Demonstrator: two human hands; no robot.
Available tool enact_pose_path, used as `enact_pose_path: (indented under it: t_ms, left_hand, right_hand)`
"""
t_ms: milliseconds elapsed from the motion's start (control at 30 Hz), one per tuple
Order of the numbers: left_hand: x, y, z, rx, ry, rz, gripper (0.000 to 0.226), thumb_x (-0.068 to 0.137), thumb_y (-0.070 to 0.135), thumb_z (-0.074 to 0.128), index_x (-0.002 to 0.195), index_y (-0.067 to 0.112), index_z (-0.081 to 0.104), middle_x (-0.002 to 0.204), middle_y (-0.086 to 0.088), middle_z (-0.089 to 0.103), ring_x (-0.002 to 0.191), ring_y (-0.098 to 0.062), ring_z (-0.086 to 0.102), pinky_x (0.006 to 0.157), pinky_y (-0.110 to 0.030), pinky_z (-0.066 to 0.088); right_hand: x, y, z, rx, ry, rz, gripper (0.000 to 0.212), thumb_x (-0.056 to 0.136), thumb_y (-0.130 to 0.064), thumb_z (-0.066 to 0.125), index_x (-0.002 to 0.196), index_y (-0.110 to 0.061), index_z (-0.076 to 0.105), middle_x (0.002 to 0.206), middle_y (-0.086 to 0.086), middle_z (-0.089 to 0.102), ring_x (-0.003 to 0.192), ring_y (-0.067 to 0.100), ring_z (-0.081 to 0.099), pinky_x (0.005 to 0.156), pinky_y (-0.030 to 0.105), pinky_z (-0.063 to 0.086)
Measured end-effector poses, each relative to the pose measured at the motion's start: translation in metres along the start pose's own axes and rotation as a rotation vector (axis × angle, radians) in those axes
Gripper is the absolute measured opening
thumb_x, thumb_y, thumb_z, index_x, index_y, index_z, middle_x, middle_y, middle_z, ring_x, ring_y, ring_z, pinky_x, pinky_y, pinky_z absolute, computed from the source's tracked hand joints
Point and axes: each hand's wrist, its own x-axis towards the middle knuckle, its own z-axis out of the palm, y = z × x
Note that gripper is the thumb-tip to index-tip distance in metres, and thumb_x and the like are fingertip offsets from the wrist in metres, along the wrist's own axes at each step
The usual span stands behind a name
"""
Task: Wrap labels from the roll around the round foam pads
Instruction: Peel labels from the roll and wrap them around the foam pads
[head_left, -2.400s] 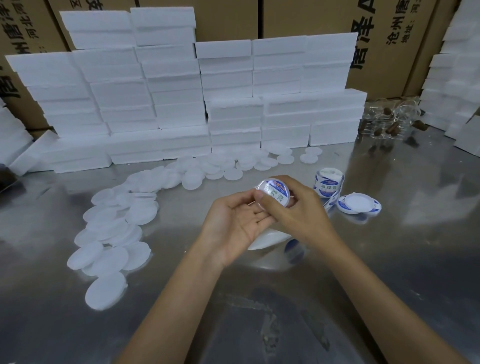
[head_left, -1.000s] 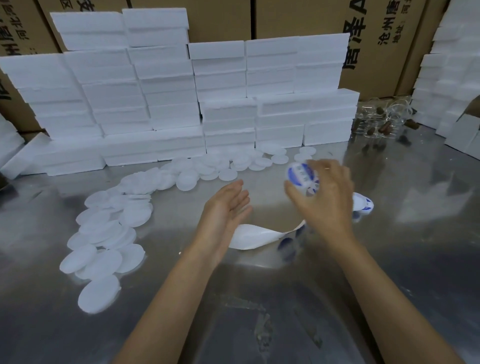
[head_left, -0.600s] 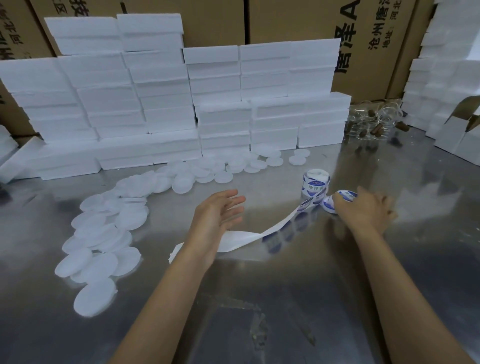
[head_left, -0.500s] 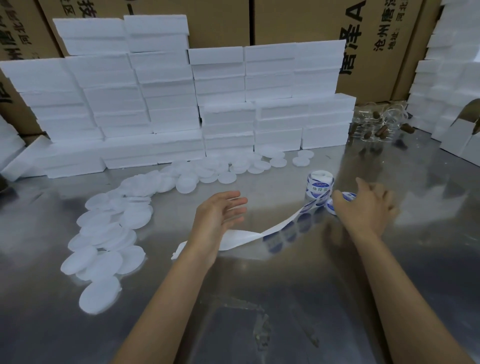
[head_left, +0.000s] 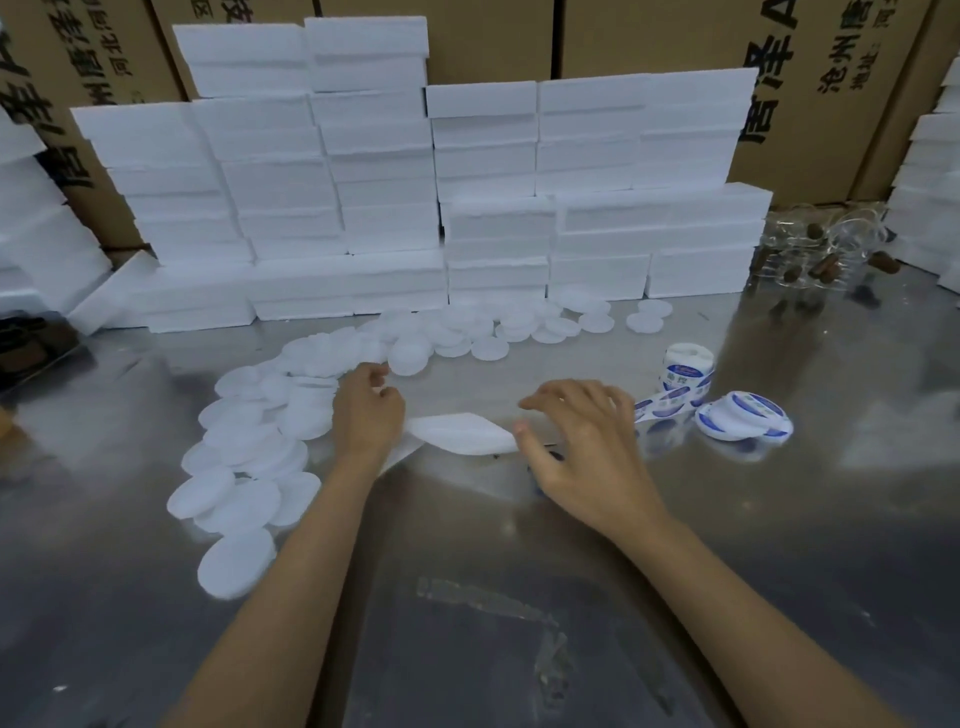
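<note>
Fingers of your right hand spread over label strip on table, holding nothing; left hand loosely curled at foam pads. Between wraps: next, pick pad, peel label near roll.

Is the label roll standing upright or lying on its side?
Upright. The label roll stands on end on the metal table, its round top facing up, its strip trailing toward the right hand.

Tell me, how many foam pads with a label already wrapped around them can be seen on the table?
1. The labelled pad lies flat on the metal table, right of the label roll and beyond the right hand. None looks hidden, though the hands cover some table.
</note>
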Motion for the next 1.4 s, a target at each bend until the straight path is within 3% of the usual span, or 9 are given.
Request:
enact_pose_path:
  t_ms: [267, 467, 600, 700, 800, 933, 1100, 1267, 1400]
  left_hand:
    - [0.057, 0.007, 0.033, 0.308, -0.083, -0.069, 0.058, 0.098, 0.048, 0.053, 0.143, 0.012, 0.046, 0.141, -0.015, 0.055, 0.128, -0.036, 0.052, 0.104, -0.041, 0.037]
    - [0.061, 0.002, 0.042, 0.044, 0.002, -0.155, 0.045, 0.087, 0.025, 0.074, 0.128, 0.015, 0.06, 0.126, -0.006, 0.066, 0.117, -0.03, 0.06, 0.089, -0.029, 0.039]
    - [0.049, 0.015, 0.025, -0.293, 0.017, -0.155, 0.014, 0.086, 0.009, 0.075, 0.1, 0.012, 0.073, 0.104, -0.006, 0.072, 0.083, -0.019, 0.06, 0.083, -0.031, 0.049]
    - [0.028, 0.036, 0.011, -0.44, -0.032, 0.009, 0.018, 0.084, 0.0, 0.071, 0.089, 0.018, 0.076, 0.083, 0.016, 0.072, 0.069, -0.003, 0.057, 0.067, -0.02, 0.045]
    - [-0.014, 0.068, -0.001, -0.466, -0.161, 0.216, 0.035, 0.083, -0.008, 0.061, 0.082, 0.024, 0.075, 0.083, 0.025, 0.073, 0.065, 0.004, 0.06, 0.053, -0.015, 0.046]
    - [-0.063, 0.093, 0.002, -0.471, -0.332, 0.387, 0.041, 0.084, -0.01, 0.058, 0.086, 0.026, 0.078, 0.094, 0.016, 0.076, 0.079, -0.003, 0.067, 0.065, -0.021, 0.057]
    - [-0.085, 0.101, 0.005, -0.56, -0.444, 0.292, 0.039, 0.086, -0.011, 0.058, 0.106, 0.016, 0.077, 0.124, 0.009, 0.069, 0.098, -0.008, 0.071, 0.076, -0.019, 0.056]
    - [-0.086, 0.09, 0.011, -0.832, -0.592, 0.062, 0.052, 0.087, 0.016, 0.074, 0.133, 0.033, 0.055, 0.114, 0.005, 0.075, 0.103, -0.02, 0.073, 0.095, -0.033, 0.054]
    - [-0.08, 0.082, 0.011, -0.818, -0.568, 0.008, 0.042, 0.087, 0.012, 0.076, 0.126, 0.024, 0.065, 0.111, -0.005, 0.076, 0.1, -0.022, 0.073, 0.08, -0.028, 0.058]
  right_hand:
    - [0.004, 0.01, 0.011, 0.011, 0.006, 0.03, 0.036, 0.091, -0.048, 0.05, 0.102, -0.023, 0.074, 0.112, -0.009, 0.064, 0.114, 0.01, 0.052, 0.113, 0.046, 0.023]
    - [0.007, 0.013, 0.015, 0.039, -0.003, 0.042, 0.041, 0.09, -0.053, 0.045, 0.1, -0.025, 0.074, 0.11, -0.012, 0.063, 0.113, 0.006, 0.051, 0.111, 0.046, 0.025]
    - [0.007, 0.01, 0.013, 0.059, 0.025, 0.052, 0.041, 0.089, -0.051, 0.043, 0.097, -0.025, 0.074, 0.107, -0.013, 0.064, 0.109, 0.007, 0.052, 0.109, 0.043, 0.026]
    - [0.011, 0.009, 0.01, 0.141, 0.103, 0.097, 0.033, 0.093, -0.042, 0.046, 0.089, -0.023, 0.072, 0.098, -0.013, 0.067, 0.102, 0.009, 0.054, 0.104, 0.035, 0.029]
    - [0.015, 0.002, 0.0, 0.299, 0.212, 0.204, 0.037, 0.095, -0.044, 0.047, 0.082, -0.02, 0.073, 0.087, -0.014, 0.069, 0.095, 0.009, 0.054, 0.096, 0.026, 0.029]
    - [0.013, -0.008, -0.018, 0.598, 0.221, 0.374, 0.034, 0.095, -0.051, 0.055, 0.076, -0.031, 0.074, 0.08, -0.018, 0.071, 0.096, 0.0, 0.054, 0.089, 0.023, 0.037]
    - [0.014, -0.01, -0.037, 0.843, 0.205, 0.48, 0.019, 0.093, -0.023, 0.064, 0.075, -0.021, 0.071, 0.071, -0.004, 0.072, 0.074, 0.001, 0.061, 0.069, 0.009, 0.044]
    - [0.014, -0.008, -0.044, 0.865, 0.099, 0.454, 0.018, 0.093, -0.017, 0.062, 0.077, -0.012, 0.071, 0.073, -0.001, 0.072, 0.077, 0.007, 0.064, 0.073, 0.012, 0.046]
    - [0.015, 0.001, -0.045, 0.646, -0.025, 0.301, 0.01, 0.092, -0.025, 0.065, 0.084, -0.023, 0.072, 0.084, -0.01, 0.071, 0.089, 0.003, 0.059, 0.088, 0.025, 0.044]
